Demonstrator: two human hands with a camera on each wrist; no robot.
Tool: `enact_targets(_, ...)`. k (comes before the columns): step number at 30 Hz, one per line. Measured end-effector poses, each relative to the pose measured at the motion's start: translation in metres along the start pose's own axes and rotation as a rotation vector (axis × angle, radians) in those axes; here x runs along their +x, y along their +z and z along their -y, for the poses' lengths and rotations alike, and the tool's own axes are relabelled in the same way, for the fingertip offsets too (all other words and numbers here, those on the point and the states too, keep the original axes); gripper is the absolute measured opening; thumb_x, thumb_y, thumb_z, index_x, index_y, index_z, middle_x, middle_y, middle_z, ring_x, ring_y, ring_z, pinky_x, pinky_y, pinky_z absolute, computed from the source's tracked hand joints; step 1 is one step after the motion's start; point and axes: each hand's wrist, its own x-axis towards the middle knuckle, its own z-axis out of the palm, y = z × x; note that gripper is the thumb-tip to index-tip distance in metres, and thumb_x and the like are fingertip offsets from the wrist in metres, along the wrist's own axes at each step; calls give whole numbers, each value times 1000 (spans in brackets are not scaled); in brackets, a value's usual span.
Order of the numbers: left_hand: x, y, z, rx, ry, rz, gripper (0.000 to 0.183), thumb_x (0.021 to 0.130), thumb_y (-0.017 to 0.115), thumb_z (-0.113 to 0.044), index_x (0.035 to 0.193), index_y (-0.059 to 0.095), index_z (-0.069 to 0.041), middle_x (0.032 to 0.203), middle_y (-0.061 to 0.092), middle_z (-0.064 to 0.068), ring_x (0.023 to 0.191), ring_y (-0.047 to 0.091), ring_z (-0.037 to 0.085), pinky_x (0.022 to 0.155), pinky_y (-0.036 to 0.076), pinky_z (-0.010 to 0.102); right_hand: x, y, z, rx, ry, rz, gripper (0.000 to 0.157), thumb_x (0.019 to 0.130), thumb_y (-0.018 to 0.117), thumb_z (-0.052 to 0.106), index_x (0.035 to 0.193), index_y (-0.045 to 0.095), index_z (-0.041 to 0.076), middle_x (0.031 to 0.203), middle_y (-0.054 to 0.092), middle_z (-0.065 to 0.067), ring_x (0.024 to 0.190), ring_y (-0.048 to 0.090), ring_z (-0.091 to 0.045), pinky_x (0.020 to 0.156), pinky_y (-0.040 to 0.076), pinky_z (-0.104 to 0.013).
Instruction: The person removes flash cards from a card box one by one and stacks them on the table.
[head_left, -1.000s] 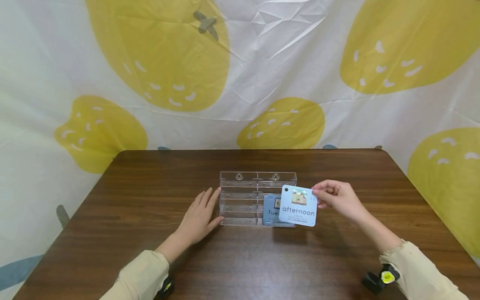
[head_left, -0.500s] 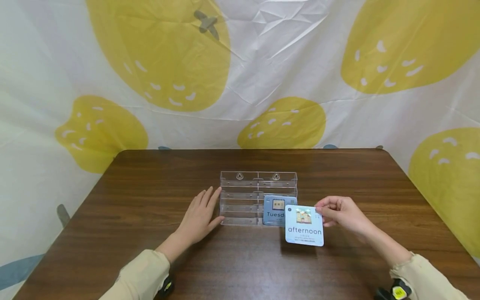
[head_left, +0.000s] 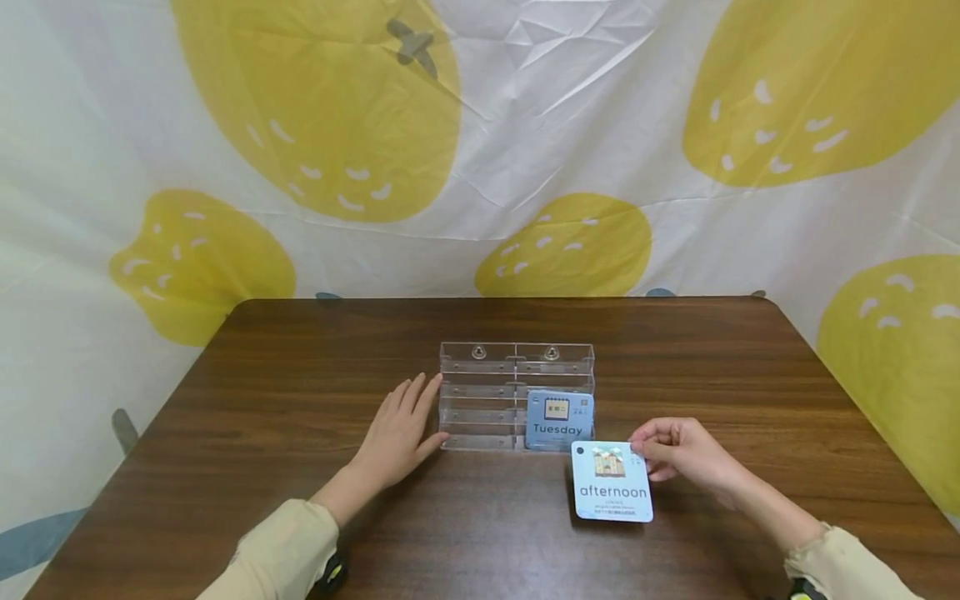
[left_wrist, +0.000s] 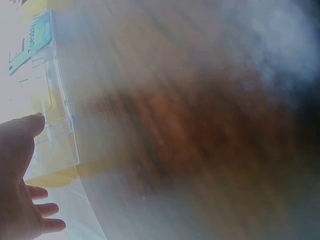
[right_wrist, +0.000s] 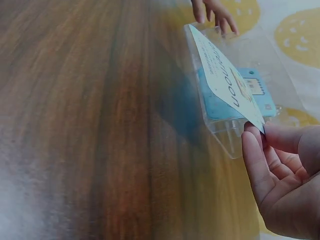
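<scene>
- Your right hand [head_left: 678, 454] is angled in, thumb and fingers pinching the afternoon card [head_left: 612, 483] by its upper corner, just in front of the clear rack [head_left: 480, 417], right end.
- Your left hand [head_left: 401, 433] lies pretty loose, fingers straight, at the rack's left edge.
- Tuesday card [head_left: 559, 419] sits in the rack's right column.

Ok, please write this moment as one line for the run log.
right hand: pinches afternoon card | left hand: at clear rack, left edge | Tuesday card: in clear rack, right side
</scene>
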Motion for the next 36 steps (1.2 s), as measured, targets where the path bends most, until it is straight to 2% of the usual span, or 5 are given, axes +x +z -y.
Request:
enact_targets(8,0,-1,0,-5,-5,13,78,82,64,-37,142,26,-4,134,37,26,121,37,41,98,33,52,-1,5,-10,15,28,35,29,88,57,11,101,55,-14,75,63,-2,65,57,-10,58,53,-25)
enact_targets(15,0,-1,0,-11,-5,12,78,82,65,-37,141,26,-4,134,38,26,120,38,42,99,32,51,-2,8,-15,-3,60,20,27,87,57,11,100,57,-12,73,62,-1,65,57,-11,58,53,-26)
enact_targets(24,0,-1,0,-21,-4,12,78,83,64,-37,142,26,-4,134,38,26,120,38,42,100,32,51,1,9,-23,-32,61,24,26,87,57,10,99,57,-13,74,62,-2,64,57,-11,55,52,-25)
enact_targets(36,0,-2,0,-12,2,12,77,83,64,-37,142,26,-4,134,38,26,120,38,41,100,32,50,2,14,-21,-128,56,-51,27,77,69,10,93,61,-11,72,62,-3,62,59,-15,53,53,-29)
